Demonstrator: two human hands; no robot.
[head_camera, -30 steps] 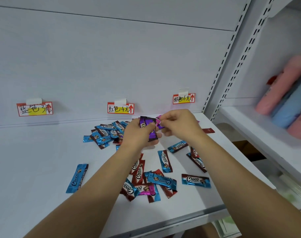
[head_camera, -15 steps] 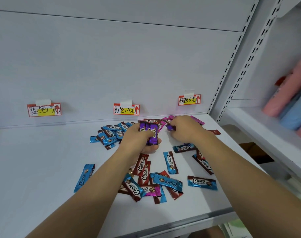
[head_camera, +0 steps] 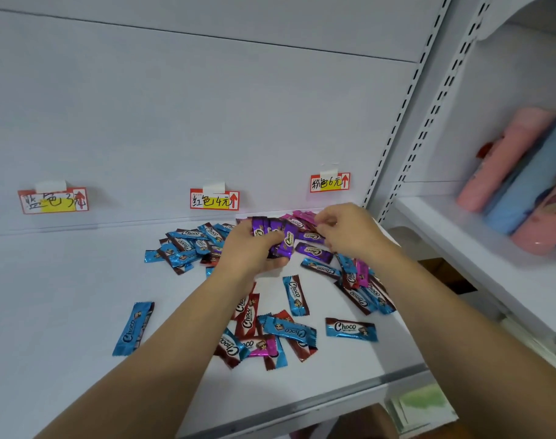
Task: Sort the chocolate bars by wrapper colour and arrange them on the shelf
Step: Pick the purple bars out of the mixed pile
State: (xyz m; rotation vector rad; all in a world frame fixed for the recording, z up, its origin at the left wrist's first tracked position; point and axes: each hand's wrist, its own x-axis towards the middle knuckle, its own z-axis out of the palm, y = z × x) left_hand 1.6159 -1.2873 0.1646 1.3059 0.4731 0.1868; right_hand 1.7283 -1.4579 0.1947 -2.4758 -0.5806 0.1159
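From here I see the chocolate bars mostly unsorted: blue, red and pink-purple wrappers lie mixed across the middle and right of the shelf, with one blue bar alone toward the left. A loose cluster of blue ones sits below the red price tag, and some pink bars lie at the back under the pink price tag. I judge the sort barely begun, since nothing lies under the blue price tag. My left hand is curled around a small stack of purple bars, thumb clamped across them, held just above the shelf. My right hand reaches in beside it, its fingers bent at the pink bars; whether they pinch one I cannot tell.
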